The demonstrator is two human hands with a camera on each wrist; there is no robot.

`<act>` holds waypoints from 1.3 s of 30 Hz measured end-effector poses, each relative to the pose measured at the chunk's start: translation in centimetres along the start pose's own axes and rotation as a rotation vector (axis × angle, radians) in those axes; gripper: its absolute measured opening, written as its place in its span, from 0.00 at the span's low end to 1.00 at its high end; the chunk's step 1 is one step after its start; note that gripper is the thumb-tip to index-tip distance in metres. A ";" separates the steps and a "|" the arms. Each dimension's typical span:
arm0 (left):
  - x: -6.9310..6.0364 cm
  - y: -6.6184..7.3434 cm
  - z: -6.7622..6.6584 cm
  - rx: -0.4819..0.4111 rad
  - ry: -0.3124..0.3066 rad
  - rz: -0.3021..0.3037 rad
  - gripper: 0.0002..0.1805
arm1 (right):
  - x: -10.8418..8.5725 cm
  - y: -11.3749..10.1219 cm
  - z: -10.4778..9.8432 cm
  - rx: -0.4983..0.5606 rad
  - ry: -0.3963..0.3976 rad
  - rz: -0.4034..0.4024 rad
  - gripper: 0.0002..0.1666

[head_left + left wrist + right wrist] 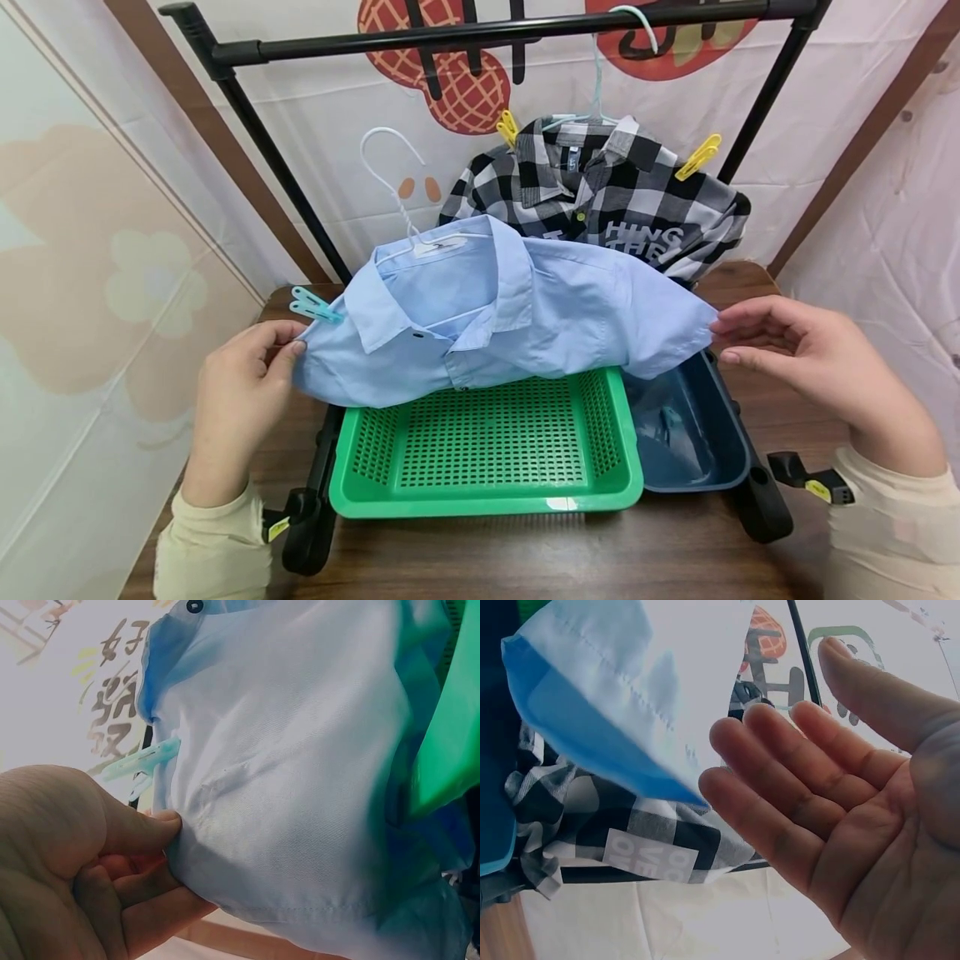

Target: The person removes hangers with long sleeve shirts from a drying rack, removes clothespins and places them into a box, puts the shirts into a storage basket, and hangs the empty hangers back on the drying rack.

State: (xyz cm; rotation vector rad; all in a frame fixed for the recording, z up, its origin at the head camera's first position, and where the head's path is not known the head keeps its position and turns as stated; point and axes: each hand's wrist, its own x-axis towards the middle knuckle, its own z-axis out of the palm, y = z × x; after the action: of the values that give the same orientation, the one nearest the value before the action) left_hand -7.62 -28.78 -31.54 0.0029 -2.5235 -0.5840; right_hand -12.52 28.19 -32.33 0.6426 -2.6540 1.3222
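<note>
A light blue shirt [570, 300] on a white hanger [397, 179] lies spread over the back of a green basket [487, 504]. My left hand [243, 387] pinches the end of its left sleeve between thumb and fingers, as the left wrist view also shows. A light blue clothespin [315, 305] grips the shirt at that shoulder. Beside the other sleeve's end, my right hand [817, 358] has its fingers loosely extended and thumb apart. In the right wrist view, the right fingers [780, 787] come close to the sleeve's edge [652, 769] without gripping it.
Behind the blue shirt, a black-and-white checked shirt [637, 200] with yellow clothespins [699, 157] hangs from a black rack [450, 35]. A dark blue bin [690, 442] holding clothespins stands right of the basket. The rack's feet [761, 504] rest on the wooden table [465, 567].
</note>
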 end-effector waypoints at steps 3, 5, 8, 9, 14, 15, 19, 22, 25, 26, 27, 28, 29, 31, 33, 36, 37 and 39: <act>0.0 0.1 0.0 -0.008 0.000 0.007 0.06 | -0.1 -0.3 0.2 0.001 0.011 -0.014 0.23; 0.1 0.2 0.1 -0.013 0.002 0.016 0.06 | -0.2 -0.5 0.4 0.003 0.018 -0.029 0.25; 0.2 0.3 0.1 -0.017 0.004 0.028 0.06 | -0.4 -0.8 0.8 0.006 0.016 -0.060 0.26; 0.2 0.3 0.1 -0.017 0.003 0.029 0.06 | -0.4 -1.0 1.0 0.006 0.014 -0.070 0.26; 0.2 0.4 0.2 -0.019 -0.001 0.030 0.06 | 0.2 -2.2 1.3 0.005 -0.005 -0.121 0.26; 0.2 0.4 0.2 -0.019 -0.002 0.029 0.06 | 0.4 -2.6 1.4 -0.002 -0.009 -0.136 0.26; 0.1 0.4 0.2 -0.023 0.000 0.032 0.05 | 1.7 -4.6 1.7 -0.018 -0.029 -0.209 0.26; 0.0 0.4 0.2 -0.027 0.006 0.039 0.05 | 2.8 -6.1 2.3 -0.002 -0.048 -0.243 0.25; -0.1 0.5 0.3 -0.028 0.011 0.047 0.05 | 3.8 -7.3 3.4 0.002 -0.076 -0.263 0.23; -0.1 0.5 0.3 -0.029 0.011 0.049 0.05 | 4.2 -7.7 3.9 -0.002 -0.086 -0.272 0.22; -0.1 0.6 0.3 -0.030 0.012 0.052 0.05 | 4.5 -8.0 4.3 -0.005 -0.096 -0.284 0.22; -0.1 0.6 0.3 -0.030 0.014 0.054 0.05 | 4.8 -8.3 4.8 -0.005 -0.107 -0.299 0.22; -0.2 0.6 0.3 -0.030 0.015 0.057 0.05 | 5.0 -8.6 5.3 0.001 -0.119 -0.315 0.22; -0.2 0.7 0.3 -0.033 0.018 0.059 0.05 | 5.4 -9.1 6.3 0.021 -0.144 -0.338 0.21; -0.2 0.7 0.3 -0.034 0.022 0.062 0.06 | 5.6 -9.7 7.2 0.051 -0.171 -0.353 0.21; -0.2 0.8 0.2 -0.036 0.022 0.066 0.06 | 5.8 -10.7 8.3 0.071 -0.201 -0.362 0.21; -0.2 0.8 0.2 -0.036 0.021 0.068 0.06 | 5.9 -11.1 8.5 0.076 -0.209 -0.368 0.21; -0.2 0.8 0.2 -0.036 0.018 0.070 0.06 | 6.3 -11.9 8.9 0.079 -0.222 -0.386 0.21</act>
State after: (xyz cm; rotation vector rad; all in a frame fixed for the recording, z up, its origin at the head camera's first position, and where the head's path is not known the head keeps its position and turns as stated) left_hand -7.44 -27.95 -31.47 -0.0924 -2.4841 -0.5983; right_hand -12.42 12.87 -27.27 1.3034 -2.4634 1.3082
